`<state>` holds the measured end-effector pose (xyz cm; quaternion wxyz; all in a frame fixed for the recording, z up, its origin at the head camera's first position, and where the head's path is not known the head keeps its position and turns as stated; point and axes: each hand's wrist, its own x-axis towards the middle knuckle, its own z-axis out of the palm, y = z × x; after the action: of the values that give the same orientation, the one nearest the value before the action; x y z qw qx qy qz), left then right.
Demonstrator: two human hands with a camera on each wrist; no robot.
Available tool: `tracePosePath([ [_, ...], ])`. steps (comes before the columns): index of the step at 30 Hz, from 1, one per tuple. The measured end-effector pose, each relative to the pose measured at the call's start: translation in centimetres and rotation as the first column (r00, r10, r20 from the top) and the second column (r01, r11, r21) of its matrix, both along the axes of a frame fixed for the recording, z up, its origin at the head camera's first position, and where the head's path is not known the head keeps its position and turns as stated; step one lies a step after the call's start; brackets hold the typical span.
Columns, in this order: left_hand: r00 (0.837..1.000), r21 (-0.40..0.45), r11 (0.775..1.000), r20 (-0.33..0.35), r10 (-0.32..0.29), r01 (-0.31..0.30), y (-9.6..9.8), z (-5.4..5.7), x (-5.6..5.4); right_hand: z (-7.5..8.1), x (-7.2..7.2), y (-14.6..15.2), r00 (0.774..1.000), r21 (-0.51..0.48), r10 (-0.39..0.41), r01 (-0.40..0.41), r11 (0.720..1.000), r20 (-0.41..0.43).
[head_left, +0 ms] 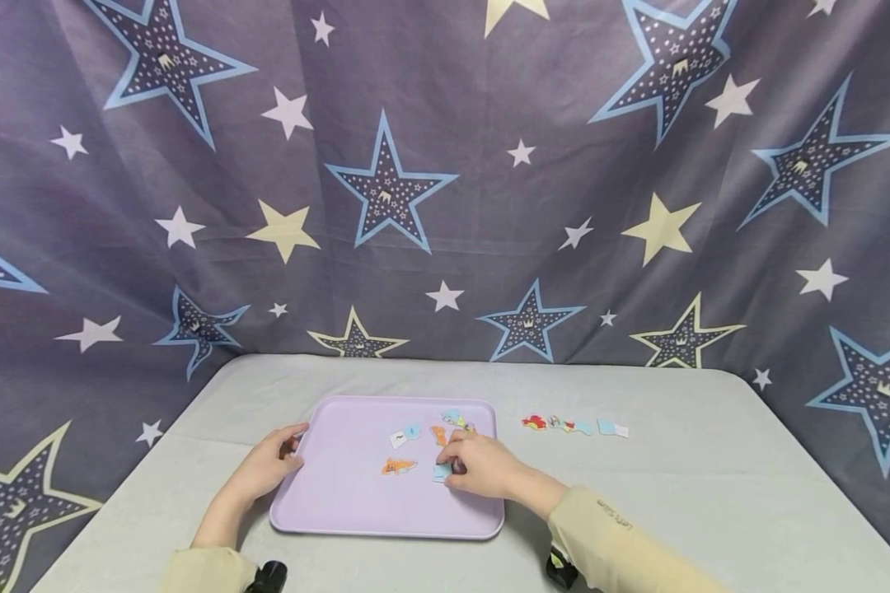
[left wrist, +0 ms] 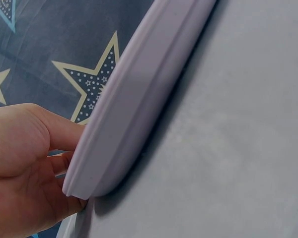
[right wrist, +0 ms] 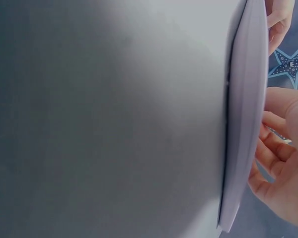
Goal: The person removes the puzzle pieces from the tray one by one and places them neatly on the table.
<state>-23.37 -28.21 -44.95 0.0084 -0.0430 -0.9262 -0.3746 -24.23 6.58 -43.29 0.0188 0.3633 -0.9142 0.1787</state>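
Observation:
A lilac tray [head_left: 356, 494] lies on the table, with its left rim gripped by my left hand [head_left: 269, 465]. In the left wrist view, the thumb of that left hand [left wrist: 20, 163] is at the rim and the other fingers curl beside and below it. Over the right part of the tray, my right hand [head_left: 484, 466] pinches a light-blue puzzle piece [head_left: 441, 473] between thumb and fingers, low at the tray surface. Around it lie an orange piece [head_left: 398, 466], a white-and-blue pair [head_left: 405, 435], a smaller orange piece [head_left: 438, 435] and a blue-and-yellow one [head_left: 456, 418].
Right of the tray, a red piece [head_left: 534, 422], a joined-looking multicoloured group [head_left: 569, 425] and a blue-and-white piece [head_left: 613, 428] lie in a row on the grey-white table [head_left: 682, 502]. A star-patterned curtain [head_left: 445, 247] hangs behind the table and along its sides.

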Motion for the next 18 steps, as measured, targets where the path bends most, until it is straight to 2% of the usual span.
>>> tracePosePath([
  [18,1.0,-0.002,1.0,-0.008,-0.004,0.004,0.0,0.0,0.0,0.5,-0.6,3.2,1.0,-0.077,-0.009,0.008,0.997,-0.012],
])
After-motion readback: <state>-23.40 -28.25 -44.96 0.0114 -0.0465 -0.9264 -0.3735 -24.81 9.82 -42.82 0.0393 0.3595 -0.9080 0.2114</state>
